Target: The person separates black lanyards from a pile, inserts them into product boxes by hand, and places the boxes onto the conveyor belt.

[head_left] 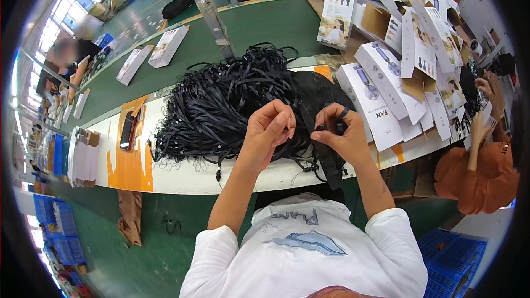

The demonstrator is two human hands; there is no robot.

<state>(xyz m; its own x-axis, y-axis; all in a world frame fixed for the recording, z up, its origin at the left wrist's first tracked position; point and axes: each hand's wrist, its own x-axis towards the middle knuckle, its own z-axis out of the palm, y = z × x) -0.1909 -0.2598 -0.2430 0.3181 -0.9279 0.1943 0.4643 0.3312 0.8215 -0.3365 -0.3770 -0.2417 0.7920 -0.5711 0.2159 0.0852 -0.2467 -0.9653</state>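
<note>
A big heap of black lanyards (221, 99) with thin cord loops covers the middle of the white bench. In front of its right part, my left hand (270, 132) is raised with the fingers curled and thumb against them; what they hold, if anything, is hidden. Level with it, a short gap to the right, my right hand (341, 132) pinches a small black piece between thumb and fingers, and a dark ring sits on one finger. A black mesh bag (326, 91) lies beside the heap, behind my right hand.
White fan boxes (378, 107) pile up at the right, some open. A phone (128, 131) lies on orange tape to the left, near stacked white cartons (83, 157). Beyond runs a green conveyor belt (270, 19) with a metal post (207, 11). A person in brown (475, 176) works at right.
</note>
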